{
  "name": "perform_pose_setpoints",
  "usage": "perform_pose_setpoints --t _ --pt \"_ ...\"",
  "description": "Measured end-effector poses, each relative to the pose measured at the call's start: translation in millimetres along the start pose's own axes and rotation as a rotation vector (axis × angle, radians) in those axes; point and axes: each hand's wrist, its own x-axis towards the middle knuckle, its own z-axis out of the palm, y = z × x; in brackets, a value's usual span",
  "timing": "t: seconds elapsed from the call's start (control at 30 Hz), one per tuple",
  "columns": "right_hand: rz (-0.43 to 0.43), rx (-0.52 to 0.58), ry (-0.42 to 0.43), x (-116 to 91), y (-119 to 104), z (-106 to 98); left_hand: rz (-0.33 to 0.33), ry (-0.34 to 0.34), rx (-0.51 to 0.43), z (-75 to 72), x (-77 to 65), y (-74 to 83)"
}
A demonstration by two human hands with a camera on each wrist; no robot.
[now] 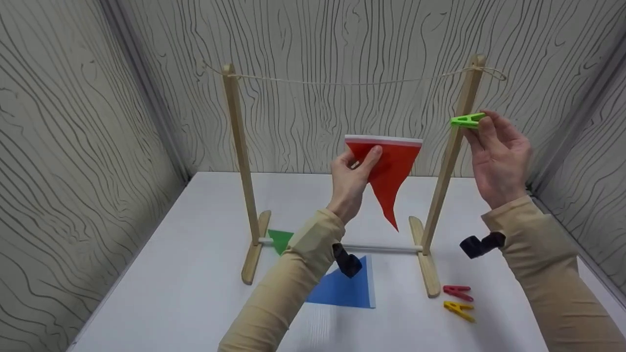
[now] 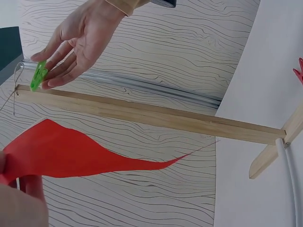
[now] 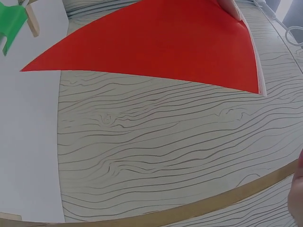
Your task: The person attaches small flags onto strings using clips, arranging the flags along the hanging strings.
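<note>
A red pennant (image 1: 393, 168) is held up in the air over the white table (image 1: 171, 274), below the string (image 1: 342, 84) and between the left post (image 1: 242, 151) and the right post (image 1: 450, 161). Its white-edged side is uppermost and runs left to right, almost level, with the right end slightly lower; the long axis drops from that edge nearly straight down, and the tip points downward and a little to the right, the lower part curling as it narrows. The left hand (image 1: 351, 183) grips it near the left end of the white edge, thumb on the near face. Well apart from it on the right, the right hand (image 1: 501, 156) pinches a green clothespin (image 1: 467, 120) by its spread handle end; the pin's long axis lies left to right, its narrow end pointing left, and whether it touches the right post cannot be told. On the table, a blue pennant (image 1: 342, 291) lies with its white edge to the right, running near to far, while the left sleeve (image 1: 279, 283) hides its left part. Farther off to the left, a green pennant (image 1: 279, 238) is partly hidden too, beside the white rod (image 1: 381, 248). To the right, a red clothespin (image 1: 458, 292) lies just beyond a yellow clothespin (image 1: 459, 310), both with narrow ends toward the left.
</note>
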Motion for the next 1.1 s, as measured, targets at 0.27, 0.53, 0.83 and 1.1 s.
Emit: perform_pose_setpoints --t 0.27,0.53,0.83,1.1 --pt "-0.063 -0.017 0.003 15 -4 14 0.015 0.025 0.011 8.6 7.2 6.9" --pt "-0.126 -0.069 -0.002 26 -11 28 0.031 0.028 -0.001 16.8 12.4 12.9" --pt "-0.216 -0.229 -0.049 36 -18 37 0.037 0.061 0.008 25.5 21.4 15.5" --pt "-0.303 -0.405 -0.137 41 -18 45 0.042 0.092 0.008 30.4 29.7 19.4"
